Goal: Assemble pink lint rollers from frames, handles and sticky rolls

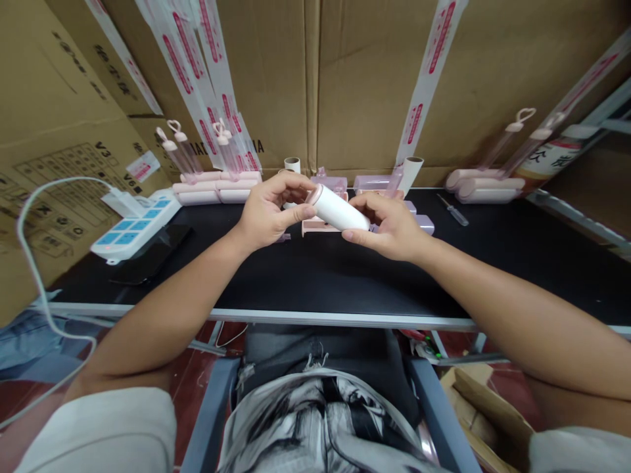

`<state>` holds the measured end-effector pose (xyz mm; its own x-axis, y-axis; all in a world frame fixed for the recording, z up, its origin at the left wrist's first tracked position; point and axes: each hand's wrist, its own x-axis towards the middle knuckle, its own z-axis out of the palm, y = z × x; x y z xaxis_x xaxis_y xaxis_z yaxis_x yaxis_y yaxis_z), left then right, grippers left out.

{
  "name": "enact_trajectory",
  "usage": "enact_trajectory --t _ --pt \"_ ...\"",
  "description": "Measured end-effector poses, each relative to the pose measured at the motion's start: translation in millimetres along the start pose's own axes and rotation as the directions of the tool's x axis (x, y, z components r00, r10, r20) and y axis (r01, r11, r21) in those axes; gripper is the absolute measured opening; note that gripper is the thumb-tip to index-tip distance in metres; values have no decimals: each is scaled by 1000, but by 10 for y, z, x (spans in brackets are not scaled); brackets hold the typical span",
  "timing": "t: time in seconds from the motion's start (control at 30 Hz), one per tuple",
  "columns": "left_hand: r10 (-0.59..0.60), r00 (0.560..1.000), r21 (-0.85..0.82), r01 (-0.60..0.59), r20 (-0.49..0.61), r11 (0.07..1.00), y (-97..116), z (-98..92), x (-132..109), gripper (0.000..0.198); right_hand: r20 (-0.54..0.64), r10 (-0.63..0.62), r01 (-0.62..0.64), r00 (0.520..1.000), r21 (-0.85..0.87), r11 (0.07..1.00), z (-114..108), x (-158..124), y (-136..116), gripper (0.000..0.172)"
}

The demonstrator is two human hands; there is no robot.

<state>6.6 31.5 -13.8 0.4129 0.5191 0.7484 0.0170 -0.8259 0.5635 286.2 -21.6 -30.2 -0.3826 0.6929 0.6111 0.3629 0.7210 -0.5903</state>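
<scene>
A white cylinder with a pink end (339,209) is held between my two hands, tilted down to the right above the table. My left hand (274,209) grips its pink upper end with thumb and fingers. Round the lower end, the fingers and thumb of my right hand (389,225) are closed. Behind the hands stand a pale pink tray-like part (315,227), partly hidden, and clear purplish plastic pieces (372,182). Two white tubes, one upright (292,164) and one leaning (411,172), are near them.
Pink cylinders with heart-topped clear sticks stand at left (217,190) and right (493,189). A power strip (138,226) and a dark flat object (152,256) lie left. A screwdriver (453,210) and a labelled bottle (557,157) are right. Cardboard (355,85) walls the back.
</scene>
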Motion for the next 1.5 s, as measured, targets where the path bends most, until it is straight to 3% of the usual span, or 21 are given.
enact_trajectory --t 0.13,0.3,0.5,0.6,0.7,0.77,0.87,0.93,1.03,1.17,1.5 --pt "-23 999 31 22 38 999 -14 12 -21 71 -17 63 -60 998 157 986 36 -1 -21 48" --pt "-24 997 65 19 71 998 41 32 -59 72 11 135 -133 991 291 947 84 0 -109 54" --pt "-66 990 -43 72 127 997 67 251 -114 90 18 212 -195 977 481 855 294 -8 -187 59" --pt "-119 989 -100 127 84 987 85 321 -113 94 17 158 -145 987 497 856 362 -30 -201 58" --pt "-151 989 -148 149 -3 978 48 238 -66 81 2 125 -111 992 480 870 308 -45 -173 62" --pt "-155 985 -149 143 -74 979 -14 130 -25 70 -59 123 -88 991 406 909 209 -43 -121 55" --pt "-137 983 -126 121 -122 985 -115 -10 14 62 -110 43 -37 993 52 998 34 -18 -11 32" --pt "-126 986 -103 115 -108 988 -154 -55 18 61 -23 3 -8 1000 -219 976 -52 1 55 25" --pt "-148 987 -104 141 -60 984 -151 -71 9 65 170 47 33 984 -440 897 -87 7 113 35" --pt "-196 980 -191 197 23 962 -100 -89 10 75 282 190 13 940 -589 808 -7 -24 132 41" --pt "-301 946 -267 323 120 908 -60 -144 -1 87 320 393 -71 862 -692 719 125 -26 64 36"
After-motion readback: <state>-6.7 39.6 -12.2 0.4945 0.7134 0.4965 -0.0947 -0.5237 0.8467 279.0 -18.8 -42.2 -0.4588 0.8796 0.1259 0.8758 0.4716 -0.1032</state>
